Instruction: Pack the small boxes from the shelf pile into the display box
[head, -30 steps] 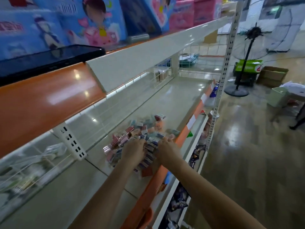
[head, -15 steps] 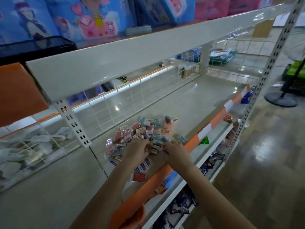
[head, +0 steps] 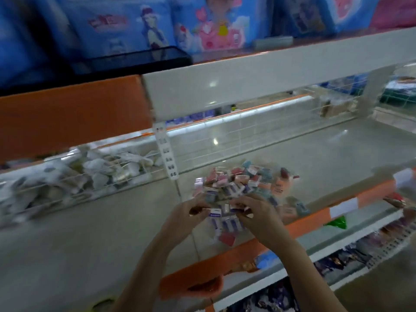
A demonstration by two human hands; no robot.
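Both hands are up at the near edge of the pile of small boxes (head: 236, 183), which lies loose on the pale shelf (head: 315, 158) close to its orange front lip (head: 304, 224). The left hand (head: 186, 215) has its fingers curled in toward the middle, and the right hand (head: 258, 212) mirrors it from the other side, so the two nearly meet. Between them sits a small clutch of white-and-blue boxes (head: 225, 218), pressed from both sides; the picture is smeared with motion, so I'd say each hand seems to be gripping part of that bunch rather than swear to it. The clutch hangs just at the fingertips, on the near side of the pile, with one red box (head: 227, 238) lying below it on the shelf. The rest of the pile spreads away behind the knuckles, pink, red and teal mixed. To the left, behind a wire divider (head: 112, 174), lie pale wrapped packets (head: 94, 167). Blue cartoon-printed packs (head: 126, 25) stand on the shelf above.
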